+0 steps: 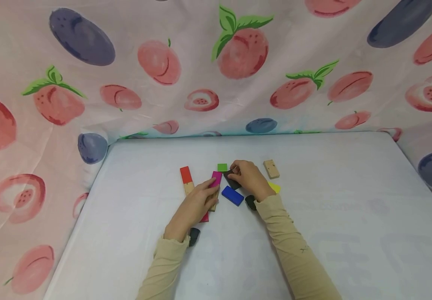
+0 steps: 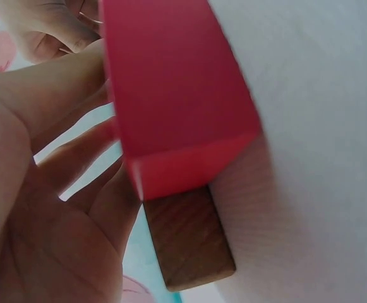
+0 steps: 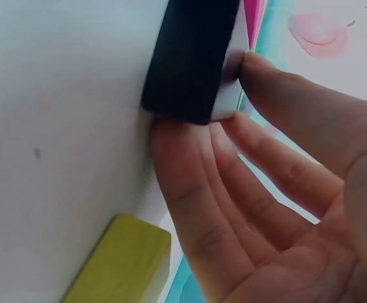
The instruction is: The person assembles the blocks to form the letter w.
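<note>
My left hand (image 1: 193, 204) reaches over a row of small blocks, its fairly straight fingers touching a magenta block (image 1: 216, 178) and a plain wooden block (image 1: 213, 207). Under its palm side lies a red block (image 2: 177, 82), with the end of a wooden block (image 2: 189, 243) showing past it in the left wrist view. My right hand (image 1: 251, 177) pinches a black block (image 3: 192, 60) between thumb and fingers, just right of the magenta one. A green block (image 1: 222, 167) lies behind them, and a blue block (image 1: 232, 196) lies in front of the black one.
An orange-red block (image 1: 186, 174) touches a plain wooden block (image 1: 188, 187) left of the hands. Beyond the right hand lie another wooden block (image 1: 271, 168) and a yellow block (image 3: 123, 259) beside the wrist. A fruit-print cloth (image 1: 201, 62) rises behind the white table (image 1: 350, 175).
</note>
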